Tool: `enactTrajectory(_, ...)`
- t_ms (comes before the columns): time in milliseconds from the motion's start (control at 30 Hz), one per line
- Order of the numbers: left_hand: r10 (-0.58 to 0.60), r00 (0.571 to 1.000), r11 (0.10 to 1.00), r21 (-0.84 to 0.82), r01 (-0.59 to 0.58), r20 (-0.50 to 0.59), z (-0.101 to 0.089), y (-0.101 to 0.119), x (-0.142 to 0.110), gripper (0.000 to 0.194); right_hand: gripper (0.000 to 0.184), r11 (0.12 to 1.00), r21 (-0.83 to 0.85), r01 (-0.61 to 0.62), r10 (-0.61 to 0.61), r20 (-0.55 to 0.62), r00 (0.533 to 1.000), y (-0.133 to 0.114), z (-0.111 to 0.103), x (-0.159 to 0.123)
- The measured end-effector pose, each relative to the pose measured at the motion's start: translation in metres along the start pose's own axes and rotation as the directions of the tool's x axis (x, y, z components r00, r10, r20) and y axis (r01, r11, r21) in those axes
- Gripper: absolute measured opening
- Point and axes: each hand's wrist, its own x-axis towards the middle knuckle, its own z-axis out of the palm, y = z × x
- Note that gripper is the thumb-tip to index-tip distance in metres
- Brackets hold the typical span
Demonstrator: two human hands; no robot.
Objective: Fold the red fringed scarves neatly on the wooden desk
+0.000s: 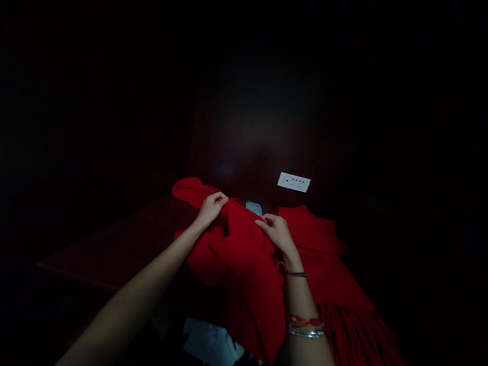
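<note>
A length of red cloth (247, 259) hangs in folds between my hands and drops over the table's front edge. My left hand (212, 207) pinches its upper edge on the left. On the right, my right hand (277, 231) grips the same edge between thumb and fingers. Behind the raised edge, a phone with a lit screen (253, 208) is partly covered by the cloth. To the right lies a red fringed scarf (335, 277), its tassels hanging toward me. Whether it joins the held cloth I cannot tell.
Another bunched red cloth (190, 189) lies at the back left of the dark table (114, 249). A white socket plate (293, 182) is on the wall behind. Something pale (209, 341) shows low down, below the table edge. The surroundings are very dark.
</note>
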Motion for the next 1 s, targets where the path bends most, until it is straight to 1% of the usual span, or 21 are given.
enactTrajectory(67, -0.026, 0.998, 0.999, 0.036, 0.028, -0.063, -0.002, -0.003, 0.002, 0.014, 0.022, 1.0, 0.002, -0.014, 0.014, 0.01, 1.0, -0.001, 0.0, 0.0)
enactTrajectory(233, -0.076, 0.977, 0.993, 0.074, 0.092, -0.197, -0.012, -0.009, 0.007, 0.013, 0.021, 0.994, 0.108, -0.007, 0.004, 0.029, 1.0, -0.002, 0.0, -0.003)
enactTrajectory(300, -0.102, 0.955, 0.988, 0.083, 0.13, -0.279, -0.018, -0.011, 0.009, 0.013, 0.021, 0.99, 0.138, -0.008, 0.005, 0.024, 1.0, 0.0, -0.001, -0.003)
enactTrajectory(367, -0.128, 0.921, 0.978, 0.109, 0.179, -0.367, -0.025, -0.013, 0.011, 0.013, 0.024, 0.986, 0.165, -0.007, 0.006, 0.008, 1.0, 0.001, -0.002, -0.003)
enactTrajectory(400, -0.139, 0.908, 0.968, 0.137, 0.208, -0.395, -0.028, -0.013, 0.012, 0.013, 0.027, 0.983, 0.183, -0.007, 0.006, 0.005, 1.0, 0.002, -0.003, -0.003)
enactTrajectory(433, -0.146, 0.904, 0.956, 0.179, 0.234, -0.402, -0.031, -0.014, 0.013, 0.014, 0.029, 0.979, 0.205, -0.009, 0.008, 0.009, 1.0, 0.003, -0.004, -0.003)
enactTrajectory(467, -0.148, 0.913, 0.94, 0.232, 0.249, -0.38, -0.032, -0.014, 0.013, 0.014, 0.029, 0.973, 0.231, -0.012, 0.009, 0.013, 1.0, 0.003, -0.005, -0.002)
enactTrajectory(500, -0.148, 0.933, 0.923, 0.293, 0.249, -0.327, -0.032, -0.014, 0.013, 0.014, 0.029, 0.966, 0.258, -0.013, 0.009, 0.018, 1.0, 0.002, -0.006, -0.002)
enactTrajectory(533, -0.14, 0.958, 0.907, 0.357, 0.225, -0.249, -0.031, -0.013, 0.012, 0.015, 0.027, 0.961, 0.276, -0.009, 0.003, 0.02, 1.0, 0.001, -0.007, -0.001)
enactTrajectory(600, -0.086, 0.994, 0.886, 0.451, 0.107, -0.067, -0.024, -0.01, 0.008, 0.018, 0.022, 0.965, 0.26, 0.031, -0.035, 0.011, 0.999, -0.004, -0.01, -0.001)
enactTrajectory(633, -0.042, 0.999, 0.882, 0.47, 0.023, 0.029, -0.02, -0.008, 0.004, 0.023, 0.018, 0.973, 0.221, 0.062, -0.065, 0.008, 0.998, -0.007, -0.012, -0.001)
enactTrajectory(667, 0.003, 0.991, 0.882, 0.466, -0.066, 0.136, -0.015, -0.005, -0.001, 0.031, 0.015, 0.982, 0.166, 0.091, -0.094, 0.013, 0.995, -0.011, -0.014, -0.001)
enactTrajectory(700, 0.04, 0.966, 0.886, 0.438, -0.152, 0.255, -0.009, -0.002, -0.005, 0.038, 0.012, 0.988, 0.109, 0.114, -0.117, 0.025, 0.993, -0.015, -0.016, -0.002)
enactTrajectory(733, 0.065, 0.922, 0.896, 0.385, -0.222, 0.381, -0.004, 0.001, -0.011, 0.043, 0.01, 0.99, 0.061, 0.129, -0.131, 0.044, 0.99, -0.019, -0.019, -0.004)
enactTrajectory(767, 0.08, 0.861, 0.911, 0.313, -0.268, 0.503, 0.0, 0.004, -0.015, 0.045, 0.009, 0.99, 0.031, 0.135, -0.137, 0.063, 0.989, -0.023, -0.022, -0.006)
enactTrajectory(800, 0.095, 0.792, 0.929, 0.232, -0.288, 0.602, 0.004, 0.008, -0.02, 0.044, 0.01, 0.991, 0.02, 0.134, -0.135, 0.079, 0.988, -0.025, -0.026, -0.008)
enactTrajectory(833, 0.115, 0.734, 0.945, 0.155, -0.289, 0.67, 0.007, 0.012, -0.023, 0.041, 0.011, 0.992, 0.025, 0.127, -0.129, 0.093, 0.987, -0.027, -0.03, -0.011)
enactTrajectory(867, 0.138, 0.696, 0.956, 0.089, -0.28, 0.705, 0.01, 0.015, -0.026, 0.036, 0.014, 0.993, 0.04, 0.114, -0.118, 0.105, 0.988, -0.029, -0.033, -0.013)
enactTrajectory(900, 0.163, 0.683, 0.963, 0.037, -0.268, 0.712, 0.011, 0.018, -0.027, 0.031, 0.02, 0.994, 0.059, 0.096, -0.103, 0.115, 0.988, -0.029, -0.037, -0.015)
enactTrajectory(933, 0.187, 0.693, 0.966, -0.002, -0.259, 0.697, 0.011, 0.021, -0.028, 0.027, 0.026, 0.994, 0.078, 0.073, -0.083, 0.124, 0.989, -0.029, -0.041, -0.016)
enactTrajectory(1000, 0.229, 0.741, 0.967, -0.06, -0.248, 0.632, 0.011, 0.026, -0.027, 0.021, 0.034, 0.994, 0.108, 0.011, -0.027, 0.153, 0.988, -0.027, -0.046, -0.017)
